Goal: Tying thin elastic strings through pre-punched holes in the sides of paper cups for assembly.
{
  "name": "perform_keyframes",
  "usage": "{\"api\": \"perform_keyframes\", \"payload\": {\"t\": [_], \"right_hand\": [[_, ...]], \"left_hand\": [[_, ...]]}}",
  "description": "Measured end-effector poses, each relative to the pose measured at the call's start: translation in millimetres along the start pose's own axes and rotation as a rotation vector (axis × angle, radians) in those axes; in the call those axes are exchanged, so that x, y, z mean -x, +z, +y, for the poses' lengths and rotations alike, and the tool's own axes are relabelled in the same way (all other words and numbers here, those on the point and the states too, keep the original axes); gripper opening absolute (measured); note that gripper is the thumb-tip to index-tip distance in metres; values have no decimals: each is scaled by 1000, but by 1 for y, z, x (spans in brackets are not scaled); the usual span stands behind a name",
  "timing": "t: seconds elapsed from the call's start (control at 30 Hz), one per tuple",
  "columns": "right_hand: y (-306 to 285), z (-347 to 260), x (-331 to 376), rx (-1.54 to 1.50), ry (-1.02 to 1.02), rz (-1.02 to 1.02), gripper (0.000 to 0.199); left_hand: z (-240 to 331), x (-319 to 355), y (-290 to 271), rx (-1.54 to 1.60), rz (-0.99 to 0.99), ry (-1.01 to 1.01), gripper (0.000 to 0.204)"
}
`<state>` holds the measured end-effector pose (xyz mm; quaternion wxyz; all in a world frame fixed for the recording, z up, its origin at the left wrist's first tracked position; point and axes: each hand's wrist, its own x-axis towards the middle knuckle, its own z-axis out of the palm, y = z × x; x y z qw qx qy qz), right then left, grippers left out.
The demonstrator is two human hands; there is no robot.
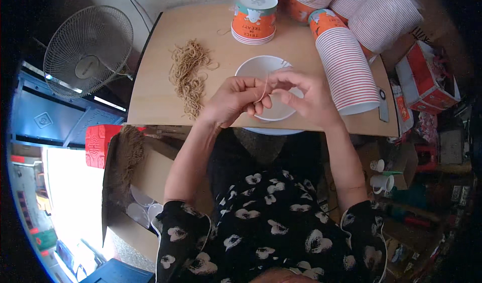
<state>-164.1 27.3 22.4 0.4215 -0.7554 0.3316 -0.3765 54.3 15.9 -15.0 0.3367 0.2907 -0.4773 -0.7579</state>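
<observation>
My left hand (236, 101) is closed, pinching a thin tan strand (264, 88) between thumb and fingers. My right hand (309, 96) meets it from the other side, its fingers curled and their tips at the strand's upper part; its thumb stands a little apart. I cannot tell whether the strand is string or a rubber band. Below both hands is a white paper tub (256, 66), its open mouth partly covered by them. A tangled heap of similar tan strands (191, 74) lies on the table to the left.
Upside-down orange and teal printed tubs (253, 27) stand at the back of the wooden table (155, 77). A long nested stack of tubs (346, 67) lies at the right, near wrapped stacks (384, 17). A fan (88, 52) stands left; an open carton (155, 175) sits below.
</observation>
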Motion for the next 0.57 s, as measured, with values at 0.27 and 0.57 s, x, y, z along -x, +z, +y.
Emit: {"api": "perform_keyframes", "payload": {"t": [0.27, 0.57], "right_hand": [[-5, -2, -14, 266, 23, 166, 10], [-19, 13, -22, 226, -5, 190, 12]], "left_hand": [[5, -29, -1, -121, 21, 83, 17], [14, -37, -3, -181, -16, 120, 23]]}}
